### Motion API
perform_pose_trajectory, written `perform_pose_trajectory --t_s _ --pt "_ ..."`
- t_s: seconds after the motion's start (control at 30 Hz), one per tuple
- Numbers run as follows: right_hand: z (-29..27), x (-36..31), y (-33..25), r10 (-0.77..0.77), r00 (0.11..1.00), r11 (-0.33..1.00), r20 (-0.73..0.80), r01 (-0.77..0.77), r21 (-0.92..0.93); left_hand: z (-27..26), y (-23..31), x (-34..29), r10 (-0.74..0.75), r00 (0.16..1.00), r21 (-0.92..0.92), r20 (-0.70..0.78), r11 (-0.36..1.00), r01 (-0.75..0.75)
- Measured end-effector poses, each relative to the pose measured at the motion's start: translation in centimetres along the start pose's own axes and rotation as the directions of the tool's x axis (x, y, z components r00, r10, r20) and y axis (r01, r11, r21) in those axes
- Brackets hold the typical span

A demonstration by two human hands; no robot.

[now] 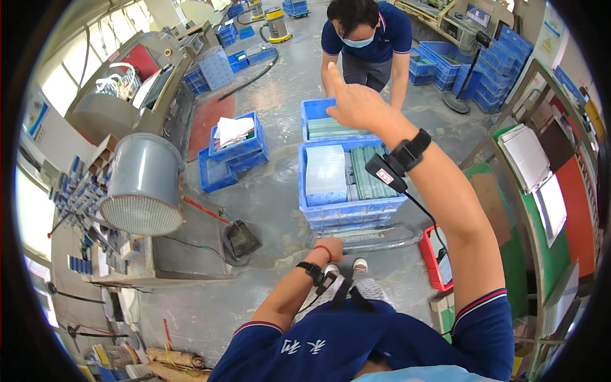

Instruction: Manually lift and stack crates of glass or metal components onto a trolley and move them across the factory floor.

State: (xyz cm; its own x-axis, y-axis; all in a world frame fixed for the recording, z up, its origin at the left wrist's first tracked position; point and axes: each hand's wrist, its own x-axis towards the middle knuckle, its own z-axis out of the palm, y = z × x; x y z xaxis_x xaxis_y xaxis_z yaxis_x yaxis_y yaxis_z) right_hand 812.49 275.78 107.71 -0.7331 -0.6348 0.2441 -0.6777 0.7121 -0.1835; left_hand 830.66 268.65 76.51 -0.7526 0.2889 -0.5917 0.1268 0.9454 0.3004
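Observation:
My right hand (356, 102) is raised over the blue crates, its index finger stretched out and nothing held. Below it stands a stack of blue plastic crates (353, 210), filled with greenish glass sheets (372, 172) and a pale stack of sheets (326, 172). Another blue crate (313, 109) with similar sheets sits just beyond. Low in front of me, my left hand (331, 249) is closed at the left end of a shiny rounded handle bar (388, 240) at the stack's near side. Its fingertips are partly hidden.
Facing me, a masked person (366, 38) bends over the far crate. Left are more blue crates (235, 149), a grey cylinder (143, 184) and a black dustpan (242, 239). A red bin (439, 258) and green shelving (528, 210) stand right. A hose (251, 79) crosses the floor.

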Motion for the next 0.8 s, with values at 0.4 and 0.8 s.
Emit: perform_pose_trajectory --t_s 0.4,0.8 --pt "6.7 -10.1 -3.9 0.04 0.943 0.997 0.33 -0.017 -0.071 9.2 5.6 -8.5 0.05 0.995 -0.041 -0.091 0.998 -0.053" --pt "21.5 -46.0 -7.3 -0.148 0.515 0.962 0.844 -0.124 0.244 16.1 10.9 -18.9 0.021 0.992 0.006 -0.125 1.0 -0.02"
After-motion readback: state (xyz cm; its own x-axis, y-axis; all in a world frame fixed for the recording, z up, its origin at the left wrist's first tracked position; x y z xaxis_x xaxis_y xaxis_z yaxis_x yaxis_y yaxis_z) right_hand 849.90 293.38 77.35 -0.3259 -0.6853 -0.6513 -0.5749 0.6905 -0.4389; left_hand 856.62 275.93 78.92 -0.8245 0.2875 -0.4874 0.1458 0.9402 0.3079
